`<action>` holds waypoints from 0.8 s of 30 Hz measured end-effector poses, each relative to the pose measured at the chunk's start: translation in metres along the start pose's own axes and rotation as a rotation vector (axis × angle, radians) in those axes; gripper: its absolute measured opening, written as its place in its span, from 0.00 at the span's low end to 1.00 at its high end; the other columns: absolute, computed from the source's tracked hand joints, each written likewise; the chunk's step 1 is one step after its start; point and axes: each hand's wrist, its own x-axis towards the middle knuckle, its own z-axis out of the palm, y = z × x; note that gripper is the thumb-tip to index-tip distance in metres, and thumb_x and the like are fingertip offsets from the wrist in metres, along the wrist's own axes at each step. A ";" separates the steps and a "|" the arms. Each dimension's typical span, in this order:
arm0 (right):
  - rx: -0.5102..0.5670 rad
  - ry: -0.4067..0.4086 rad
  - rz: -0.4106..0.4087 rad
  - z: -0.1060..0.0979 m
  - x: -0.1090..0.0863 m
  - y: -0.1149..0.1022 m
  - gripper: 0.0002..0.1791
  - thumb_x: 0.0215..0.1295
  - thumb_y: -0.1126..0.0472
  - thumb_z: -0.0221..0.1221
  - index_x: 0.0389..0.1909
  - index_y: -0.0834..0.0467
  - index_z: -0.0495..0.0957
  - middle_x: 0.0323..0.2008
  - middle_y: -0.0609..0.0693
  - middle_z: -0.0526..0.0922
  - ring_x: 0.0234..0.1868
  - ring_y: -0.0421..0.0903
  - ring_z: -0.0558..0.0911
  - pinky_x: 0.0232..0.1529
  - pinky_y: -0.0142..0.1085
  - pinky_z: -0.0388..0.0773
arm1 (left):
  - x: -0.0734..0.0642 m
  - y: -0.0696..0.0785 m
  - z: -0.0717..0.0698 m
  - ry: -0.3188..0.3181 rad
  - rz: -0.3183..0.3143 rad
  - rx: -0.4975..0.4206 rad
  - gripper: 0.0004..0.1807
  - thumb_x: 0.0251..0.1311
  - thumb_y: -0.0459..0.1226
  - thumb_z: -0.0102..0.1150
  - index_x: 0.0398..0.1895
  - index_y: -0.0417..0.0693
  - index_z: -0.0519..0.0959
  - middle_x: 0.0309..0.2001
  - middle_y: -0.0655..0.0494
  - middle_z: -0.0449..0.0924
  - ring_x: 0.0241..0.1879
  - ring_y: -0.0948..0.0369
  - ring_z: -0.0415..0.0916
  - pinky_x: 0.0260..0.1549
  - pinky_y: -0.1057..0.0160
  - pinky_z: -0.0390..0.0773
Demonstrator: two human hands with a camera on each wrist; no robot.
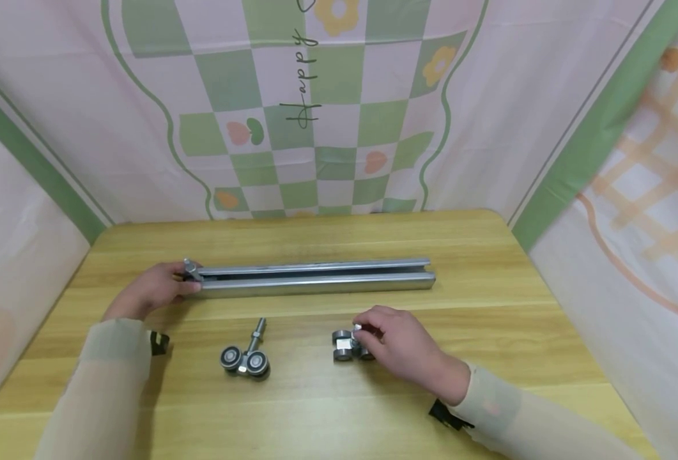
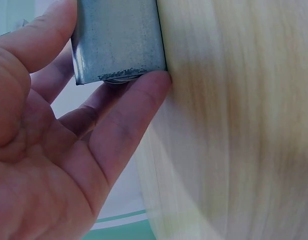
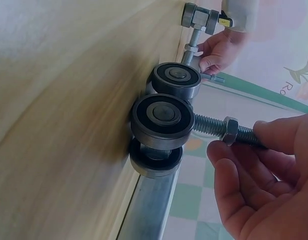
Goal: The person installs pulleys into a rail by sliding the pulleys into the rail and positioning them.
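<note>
A long metal C-channel rail point(image 1: 315, 285) lies on the table with its slot facing up. My left hand point(image 1: 153, 289) grips its left end, thumb on the near side; a threaded bolt point(image 1: 192, 269) stands up out of the slot there. In the left wrist view the fingers wrap around the rail's end point(image 2: 118, 40). My right hand point(image 1: 408, 348) pinches the bolt of a roller trolley point(image 3: 164, 117) between thumb and fingers, the wheels down at the tabletop. A nut point(image 3: 229, 131) sits on that bolt. Between the hands lies another roller trolley point(image 1: 244, 362), its bolt pointing away from me.
The wooden table point(image 1: 292, 415) has rounded far corners. Behind it hangs a checked green and white curtain point(image 1: 339, 128), with more cloth on both sides. A black strap point(image 1: 159, 343) shows at the left sleeve and another strap point(image 1: 450, 415) at the right.
</note>
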 end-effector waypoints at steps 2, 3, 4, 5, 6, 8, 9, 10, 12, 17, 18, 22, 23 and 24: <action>0.002 0.000 0.009 0.000 -0.001 0.000 0.09 0.66 0.58 0.65 0.43 0.56 0.84 0.38 0.42 0.83 0.35 0.36 0.79 0.35 0.32 0.79 | 0.000 0.000 0.000 0.002 0.000 0.000 0.31 0.68 0.46 0.62 0.69 0.42 0.70 0.67 0.32 0.62 0.58 0.42 0.69 0.53 0.46 0.75; 0.006 0.001 0.015 -0.001 -0.001 0.000 0.08 0.66 0.58 0.65 0.44 0.56 0.84 0.38 0.42 0.83 0.35 0.36 0.79 0.35 0.32 0.79 | 0.000 0.000 0.000 0.004 -0.002 -0.002 0.30 0.68 0.46 0.62 0.69 0.42 0.70 0.67 0.32 0.63 0.58 0.43 0.69 0.53 0.46 0.75; 0.014 0.001 0.021 -0.001 -0.001 0.000 0.09 0.66 0.59 0.65 0.44 0.56 0.84 0.38 0.42 0.83 0.35 0.36 0.79 0.35 0.32 0.79 | 0.001 0.000 0.000 0.004 -0.004 -0.007 0.30 0.68 0.45 0.62 0.69 0.42 0.70 0.67 0.32 0.63 0.58 0.43 0.69 0.52 0.46 0.75; 0.025 -0.001 0.031 -0.001 -0.002 0.001 0.08 0.66 0.59 0.65 0.43 0.57 0.84 0.38 0.42 0.83 0.35 0.36 0.79 0.35 0.32 0.79 | 0.001 0.001 0.000 0.004 -0.007 -0.013 0.30 0.68 0.45 0.62 0.69 0.42 0.70 0.67 0.32 0.63 0.57 0.43 0.69 0.52 0.47 0.75; 0.037 -0.004 0.042 -0.001 -0.002 0.001 0.08 0.66 0.59 0.65 0.43 0.57 0.83 0.38 0.42 0.82 0.35 0.36 0.79 0.35 0.31 0.79 | 0.001 0.001 0.000 0.004 -0.012 -0.019 0.30 0.68 0.45 0.62 0.69 0.42 0.70 0.67 0.32 0.63 0.57 0.43 0.69 0.52 0.47 0.76; 0.075 -0.011 0.070 -0.002 -0.003 0.002 0.08 0.66 0.60 0.64 0.44 0.57 0.83 0.39 0.42 0.82 0.36 0.36 0.80 0.36 0.31 0.80 | 0.001 0.001 0.000 0.005 -0.020 -0.029 0.30 0.68 0.45 0.62 0.69 0.42 0.70 0.66 0.33 0.64 0.58 0.43 0.69 0.52 0.48 0.76; 0.100 -0.016 0.088 -0.002 -0.004 0.003 0.08 0.66 0.60 0.64 0.44 0.57 0.82 0.39 0.42 0.82 0.36 0.36 0.80 0.37 0.31 0.80 | 0.001 0.001 0.001 0.005 -0.023 -0.031 0.30 0.67 0.45 0.62 0.69 0.42 0.70 0.66 0.33 0.63 0.58 0.43 0.69 0.52 0.48 0.76; 0.124 -0.021 0.106 -0.002 -0.005 0.004 0.08 0.67 0.61 0.64 0.44 0.58 0.82 0.39 0.42 0.81 0.36 0.37 0.80 0.37 0.32 0.80 | 0.001 0.001 0.001 0.005 -0.024 -0.030 0.30 0.67 0.45 0.63 0.68 0.42 0.70 0.66 0.33 0.64 0.58 0.43 0.68 0.52 0.47 0.75; 0.169 -0.029 0.142 -0.002 -0.006 0.006 0.07 0.67 0.61 0.63 0.44 0.57 0.81 0.38 0.41 0.82 0.37 0.37 0.81 0.38 0.32 0.81 | 0.001 0.001 0.001 0.008 -0.023 -0.023 0.30 0.67 0.45 0.63 0.68 0.43 0.70 0.66 0.33 0.64 0.59 0.43 0.68 0.53 0.47 0.75; 0.236 -0.046 0.203 -0.005 -0.011 0.014 0.06 0.68 0.61 0.62 0.44 0.55 0.81 0.37 0.40 0.83 0.37 0.37 0.82 0.39 0.32 0.81 | 0.001 0.001 0.001 0.008 -0.009 -0.018 0.30 0.67 0.45 0.63 0.68 0.42 0.71 0.66 0.33 0.64 0.58 0.42 0.68 0.53 0.45 0.74; 0.240 -0.047 0.206 -0.006 -0.012 0.015 0.06 0.68 0.61 0.62 0.44 0.55 0.80 0.37 0.40 0.83 0.38 0.37 0.82 0.39 0.32 0.81 | 0.001 0.000 0.001 0.008 -0.009 -0.021 0.30 0.67 0.45 0.63 0.67 0.42 0.71 0.65 0.33 0.64 0.58 0.42 0.68 0.53 0.45 0.74; 0.246 -0.047 0.213 -0.010 -0.016 0.021 0.06 0.68 0.61 0.61 0.45 0.55 0.80 0.37 0.41 0.83 0.38 0.38 0.83 0.40 0.33 0.81 | 0.001 -0.001 0.001 0.012 -0.001 -0.025 0.29 0.67 0.45 0.63 0.67 0.41 0.71 0.65 0.33 0.65 0.57 0.44 0.69 0.51 0.48 0.76; 0.246 -0.046 0.213 -0.011 -0.017 0.022 0.07 0.68 0.61 0.61 0.45 0.55 0.80 0.37 0.41 0.83 0.39 0.38 0.83 0.40 0.34 0.81 | 0.001 -0.002 0.001 0.013 0.002 -0.024 0.29 0.67 0.45 0.63 0.67 0.41 0.71 0.65 0.33 0.65 0.56 0.44 0.70 0.51 0.48 0.76; 0.244 -0.045 0.214 -0.012 -0.018 0.023 0.07 0.68 0.61 0.61 0.45 0.55 0.80 0.37 0.41 0.84 0.39 0.38 0.83 0.40 0.34 0.81 | 0.001 -0.002 0.001 0.014 0.004 -0.023 0.29 0.67 0.45 0.63 0.66 0.41 0.71 0.64 0.33 0.65 0.56 0.44 0.70 0.51 0.49 0.76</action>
